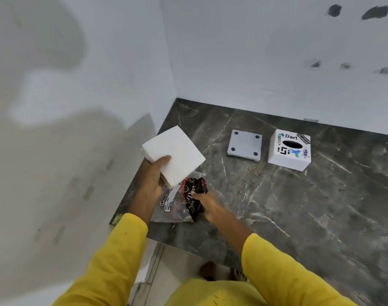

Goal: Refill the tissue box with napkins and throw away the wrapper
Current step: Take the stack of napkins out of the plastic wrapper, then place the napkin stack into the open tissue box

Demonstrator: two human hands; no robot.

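Holding napkins (175, 154) in left grip (154, 176); right grip (207, 205) seemingly clutches wrapper (184, 200).

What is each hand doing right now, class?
Left hand: closed on the napkin stack, lifted above the counter.
Right hand: closed on the wrapper, which lies on the counter.

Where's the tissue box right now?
The tissue box sits on the dark marble counter, far right, beside its detached base plate.
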